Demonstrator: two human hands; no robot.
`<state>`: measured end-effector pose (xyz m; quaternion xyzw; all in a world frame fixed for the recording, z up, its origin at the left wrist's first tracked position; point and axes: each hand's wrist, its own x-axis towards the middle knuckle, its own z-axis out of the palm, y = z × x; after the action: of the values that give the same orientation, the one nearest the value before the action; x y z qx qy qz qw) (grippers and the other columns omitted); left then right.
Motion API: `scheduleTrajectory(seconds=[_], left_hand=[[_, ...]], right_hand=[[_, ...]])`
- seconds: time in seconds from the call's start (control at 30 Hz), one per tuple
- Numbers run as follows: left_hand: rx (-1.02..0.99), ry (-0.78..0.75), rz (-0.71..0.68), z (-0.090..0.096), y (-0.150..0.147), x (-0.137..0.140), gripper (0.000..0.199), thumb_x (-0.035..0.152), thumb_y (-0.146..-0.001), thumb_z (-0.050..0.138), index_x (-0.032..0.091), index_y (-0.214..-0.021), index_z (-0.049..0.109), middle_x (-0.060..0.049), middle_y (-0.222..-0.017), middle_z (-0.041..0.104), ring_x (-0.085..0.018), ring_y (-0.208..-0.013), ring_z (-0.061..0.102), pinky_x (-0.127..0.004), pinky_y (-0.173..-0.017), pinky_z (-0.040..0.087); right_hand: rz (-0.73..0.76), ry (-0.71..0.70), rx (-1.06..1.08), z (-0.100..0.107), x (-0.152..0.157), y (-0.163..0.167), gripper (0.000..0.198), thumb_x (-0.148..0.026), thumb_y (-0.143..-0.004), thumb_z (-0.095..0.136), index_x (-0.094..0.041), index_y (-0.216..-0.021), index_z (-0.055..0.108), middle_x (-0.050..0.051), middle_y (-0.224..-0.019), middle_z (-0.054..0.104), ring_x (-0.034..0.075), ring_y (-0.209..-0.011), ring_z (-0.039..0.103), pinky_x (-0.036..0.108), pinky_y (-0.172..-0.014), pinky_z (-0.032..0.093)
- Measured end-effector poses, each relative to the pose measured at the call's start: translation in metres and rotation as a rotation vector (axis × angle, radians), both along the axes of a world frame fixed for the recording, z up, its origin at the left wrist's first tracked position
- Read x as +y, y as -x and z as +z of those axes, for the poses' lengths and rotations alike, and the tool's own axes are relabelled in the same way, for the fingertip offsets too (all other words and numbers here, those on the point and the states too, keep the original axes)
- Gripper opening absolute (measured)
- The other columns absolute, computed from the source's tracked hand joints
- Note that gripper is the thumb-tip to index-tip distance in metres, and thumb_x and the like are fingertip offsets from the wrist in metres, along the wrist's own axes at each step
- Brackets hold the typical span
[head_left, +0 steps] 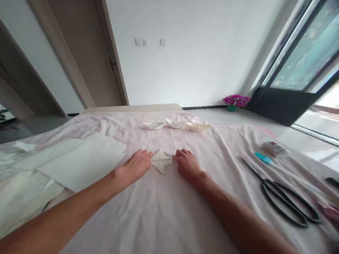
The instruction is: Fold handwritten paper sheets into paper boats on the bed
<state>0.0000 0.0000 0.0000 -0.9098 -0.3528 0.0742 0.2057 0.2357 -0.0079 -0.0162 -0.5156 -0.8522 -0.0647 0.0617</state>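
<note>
A small folded paper diamond (161, 161) lies on the pinkish-white cloth, with a crease across its middle and dark print along its right side. At its left corner is my left hand (139, 163), fingers curled and pressed together on the paper. My right hand (186, 162) pinches the opposite corner in the same way. Both thumbs are mostly hidden from view. Beyond the hands stand folded paper boats: a white one (154, 125) at left, another white boat (174, 123) in the middle and a cream boat (198, 127) at right.
Blank paper sheets (82, 162) and crumpled paper (23, 197) lie on the left. To the right are large black-handled scissors (280, 197), a blue object (263, 158) and a small box (275, 149). Magenta flowers (236, 101) stand on the floor by the wall.
</note>
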Motion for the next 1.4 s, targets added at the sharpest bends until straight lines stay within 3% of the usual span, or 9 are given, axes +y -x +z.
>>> scheduleTrajectory(seconds=[0.2, 0.3, 0.53, 0.7, 0.9, 1.0, 1.2, 1.3, 1.4], left_hand=[[-0.247, 0.154, -0.107, 0.018, -0.018, 0.050, 0.015, 0.028, -0.076, 0.069, 0.018, -0.086, 0.064, -0.005, -0.109, 0.058, -0.019, -0.096, 0.056, -0.030, -0.082, 0.040], [-0.329, 0.392, -0.107, 0.014, -0.020, 0.072, 0.052, 0.028, -0.072, 0.071, 0.024, -0.121, 0.054, -0.003, -0.118, 0.056, -0.018, -0.107, 0.053, -0.025, -0.087, 0.039], [-0.443, 0.662, 0.075, 0.007, -0.024, 0.089, 0.059, 0.032, -0.054, 0.078, 0.023, -0.109, 0.059, 0.002, -0.083, 0.059, -0.017, -0.082, 0.056, -0.023, -0.069, 0.039], [-0.695, 0.803, 0.264, -0.002, -0.016, 0.080, 0.042, 0.032, -0.048, 0.079, 0.019, -0.083, 0.060, 0.004, -0.072, 0.056, -0.014, -0.066, 0.051, -0.021, -0.054, 0.033], [-0.970, 0.820, 0.424, -0.020, -0.001, 0.047, 0.027, 0.038, -0.076, 0.057, 0.016, -0.092, 0.054, 0.001, -0.073, 0.059, -0.013, -0.061, 0.057, -0.021, -0.050, 0.038], [-1.578, 0.918, 0.559, -0.029, -0.003, 0.025, 0.034, 0.041, -0.076, 0.063, 0.016, -0.096, 0.050, -0.003, -0.084, 0.062, -0.014, -0.073, 0.064, -0.022, -0.062, 0.048], [-1.955, 1.121, 0.381, -0.033, -0.025, -0.005, 0.044, 0.036, -0.072, 0.073, 0.018, -0.107, 0.051, -0.007, -0.105, 0.064, -0.018, -0.091, 0.066, -0.029, -0.077, 0.052], [-1.861, 1.024, 0.286, -0.034, -0.032, -0.005, 0.041, 0.039, -0.075, 0.070, 0.018, -0.106, 0.053, -0.008, -0.104, 0.066, -0.020, -0.092, 0.065, -0.033, -0.079, 0.053], [-1.673, 0.541, 0.226, -0.034, -0.029, -0.001, 0.036, 0.038, -0.074, 0.071, 0.019, -0.101, 0.055, -0.007, -0.100, 0.066, -0.021, -0.095, 0.063, -0.036, -0.084, 0.050]], right_hand=[[0.029, -0.002, -0.024, 0.001, -0.001, 0.000, 0.023, -0.014, -0.088, 0.044, -0.019, -0.096, 0.064, 0.008, -0.097, 0.061, 0.021, -0.089, 0.049, 0.032, -0.074, 0.033], [0.038, -0.009, -0.010, -0.001, 0.001, -0.002, 0.022, -0.015, -0.089, 0.045, -0.020, -0.096, 0.064, 0.007, -0.096, 0.061, 0.021, -0.088, 0.049, 0.032, -0.074, 0.032], [0.022, -0.013, 0.067, -0.004, 0.003, -0.006, 0.020, -0.016, -0.089, 0.046, -0.020, -0.090, 0.066, 0.007, -0.094, 0.060, 0.019, -0.088, 0.048, 0.030, -0.077, 0.033], [0.014, 0.006, 0.259, -0.009, 0.004, -0.013, 0.034, -0.007, -0.082, 0.046, -0.025, -0.102, 0.068, 0.005, -0.098, 0.062, 0.017, -0.090, 0.050, 0.028, -0.080, 0.035], [-0.046, 0.172, 0.834, -0.021, 0.019, -0.028, 0.055, -0.005, -0.071, 0.044, -0.021, -0.122, 0.057, 0.005, -0.105, 0.064, 0.016, -0.089, 0.056, 0.028, -0.080, 0.044], [0.017, 0.330, 1.111, -0.019, 0.021, -0.027, 0.055, -0.013, -0.073, 0.051, -0.021, -0.127, 0.051, 0.006, -0.111, 0.063, 0.016, -0.090, 0.058, 0.029, -0.077, 0.048], [0.135, 0.128, 1.075, -0.009, 0.014, -0.002, 0.044, -0.037, -0.072, 0.071, -0.021, -0.112, 0.061, 0.004, -0.099, 0.063, 0.017, -0.089, 0.056, 0.029, -0.074, 0.045], [0.120, -0.047, 0.956, -0.008, 0.010, 0.007, 0.015, -0.035, -0.077, 0.068, -0.020, -0.078, 0.065, 0.001, -0.075, 0.059, 0.014, -0.072, 0.052, 0.026, -0.064, 0.041], [0.124, -0.217, 0.807, -0.007, 0.006, 0.005, 0.012, -0.026, -0.084, 0.060, -0.021, -0.075, 0.066, 0.002, -0.071, 0.059, 0.015, -0.071, 0.050, 0.027, -0.066, 0.038]])
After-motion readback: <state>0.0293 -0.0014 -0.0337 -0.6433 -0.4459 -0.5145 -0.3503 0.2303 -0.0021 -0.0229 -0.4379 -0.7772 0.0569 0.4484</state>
